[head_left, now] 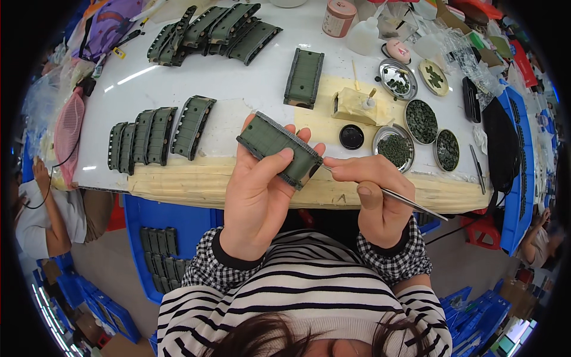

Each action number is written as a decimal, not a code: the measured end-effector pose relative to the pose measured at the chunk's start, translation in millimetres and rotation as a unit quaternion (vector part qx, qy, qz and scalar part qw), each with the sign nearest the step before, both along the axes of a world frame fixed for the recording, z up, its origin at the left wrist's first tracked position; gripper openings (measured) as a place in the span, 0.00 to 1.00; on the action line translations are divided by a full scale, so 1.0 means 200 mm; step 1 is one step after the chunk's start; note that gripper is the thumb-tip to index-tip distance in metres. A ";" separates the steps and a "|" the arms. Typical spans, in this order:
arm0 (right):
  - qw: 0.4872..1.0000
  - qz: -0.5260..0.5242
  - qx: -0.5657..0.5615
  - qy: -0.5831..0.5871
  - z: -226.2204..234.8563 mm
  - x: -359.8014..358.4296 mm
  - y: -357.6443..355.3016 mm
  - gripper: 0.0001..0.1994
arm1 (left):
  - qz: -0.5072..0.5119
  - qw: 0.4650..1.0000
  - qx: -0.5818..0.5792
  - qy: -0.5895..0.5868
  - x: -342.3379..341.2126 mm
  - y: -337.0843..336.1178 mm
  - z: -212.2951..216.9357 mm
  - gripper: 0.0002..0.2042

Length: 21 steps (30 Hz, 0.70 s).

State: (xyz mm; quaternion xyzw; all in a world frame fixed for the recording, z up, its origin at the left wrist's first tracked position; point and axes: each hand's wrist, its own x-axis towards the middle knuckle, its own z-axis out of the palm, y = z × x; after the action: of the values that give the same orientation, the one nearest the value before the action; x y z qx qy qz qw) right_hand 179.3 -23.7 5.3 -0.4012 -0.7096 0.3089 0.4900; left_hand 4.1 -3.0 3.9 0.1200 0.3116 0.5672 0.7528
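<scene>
My left hand (250,193) grips a dark green curved panel (267,138) with a textured rim and a camouflage-patterned end, its thumb lying across the face. In my right hand (380,190) is a pair of metal tweezers (416,205), whose tip meets the panel's right edge. What the tip holds, if anything, is too small to make out. One similar panel (304,77) lies flat beyond my hands. Several more stand in a row (141,137) at the left, and a pile of them (217,33) sits at the far left.
Right of my hands are round dishes of small green parts (394,149), a black-filled cup (351,137) and a tape-covered block (357,106). A blue bin (134,220) with panels stands below the table's padded edge (178,178). Other people sit at both sides.
</scene>
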 end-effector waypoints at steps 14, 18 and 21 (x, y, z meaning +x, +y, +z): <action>1.000 -0.015 0.018 -0.021 -0.01 -0.01 0.00 0.08 | 0.000 1.000 -0.001 -0.006 0.01 0.00 0.01 0.27; 0.999 -0.016 0.010 -0.031 0.00 -0.01 0.00 0.08 | 0.003 1.000 -0.002 -0.002 0.01 0.00 0.01 0.28; 0.998 -0.020 0.022 -0.052 0.01 -0.02 0.00 0.08 | 0.006 1.000 -0.001 -0.007 0.01 0.00 0.01 0.28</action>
State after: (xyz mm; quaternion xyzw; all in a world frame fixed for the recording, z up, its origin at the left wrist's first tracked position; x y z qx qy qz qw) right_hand 176.2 -23.2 8.0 -0.4196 -0.7326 0.2624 0.4672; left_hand 6.3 -3.5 4.9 0.1137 0.3072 0.5724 0.7517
